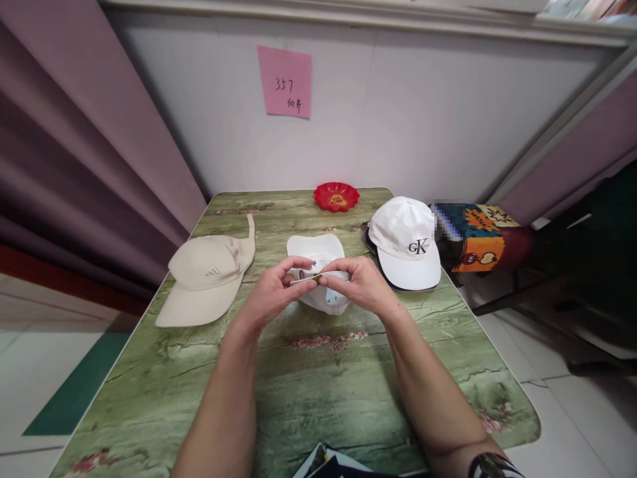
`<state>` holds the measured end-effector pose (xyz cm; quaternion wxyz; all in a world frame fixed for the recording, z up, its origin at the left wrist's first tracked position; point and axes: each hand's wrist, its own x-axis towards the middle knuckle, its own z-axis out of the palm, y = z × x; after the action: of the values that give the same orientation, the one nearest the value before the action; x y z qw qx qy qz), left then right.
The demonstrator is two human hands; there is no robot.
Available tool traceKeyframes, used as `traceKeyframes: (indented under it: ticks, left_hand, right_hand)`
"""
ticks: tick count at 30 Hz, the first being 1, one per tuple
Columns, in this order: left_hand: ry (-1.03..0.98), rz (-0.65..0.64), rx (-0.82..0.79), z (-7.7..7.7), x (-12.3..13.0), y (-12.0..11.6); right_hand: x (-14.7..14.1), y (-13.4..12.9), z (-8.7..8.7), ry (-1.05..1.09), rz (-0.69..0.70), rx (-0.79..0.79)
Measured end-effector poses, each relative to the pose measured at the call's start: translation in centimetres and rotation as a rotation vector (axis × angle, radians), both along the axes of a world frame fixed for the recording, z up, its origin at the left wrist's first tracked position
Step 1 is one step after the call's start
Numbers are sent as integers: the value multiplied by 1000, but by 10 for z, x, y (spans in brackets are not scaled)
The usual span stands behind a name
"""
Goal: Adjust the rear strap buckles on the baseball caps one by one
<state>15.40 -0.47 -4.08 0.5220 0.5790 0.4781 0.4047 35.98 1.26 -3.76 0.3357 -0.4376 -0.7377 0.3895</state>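
Note:
A white cap (316, 247) lies at the middle of the table, its brim pointing away from me and its inside partly showing. My left hand (279, 287) pinches the cap's back strap from the left. From the right, my right hand (359, 282) pinches the same strap, and the fingertips of both hands nearly meet at a small brass-coloured buckle (317, 277). A beige cap (209, 269) with its strap end sticking up rests on the left. On the right, a white cap with black letters (405, 242) sits on top of a dark cap.
A red scalloped dish (336, 197) stands near the far edge of the green wood-patterned table (318, 398). Behind it rises a white wall with a pink note (285, 83). Beyond the table's right edge is a stool with a colourful cover (480, 239).

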Motion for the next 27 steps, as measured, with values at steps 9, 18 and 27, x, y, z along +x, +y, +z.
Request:
traceKeyframes:
  ticks: [9, 18, 27]
  left_hand:
    - [-10, -19, 28, 4, 9, -2]
    - [-5, 20, 82, 1, 7, -1]
    - [52, 76, 112, -8, 4, 0]
  right_hand:
    - [-3, -3, 4, -139, -22, 72]
    - [-8, -4, 4, -127, -68, 117]
    - [-12, -6, 2, -123, -106, 150]
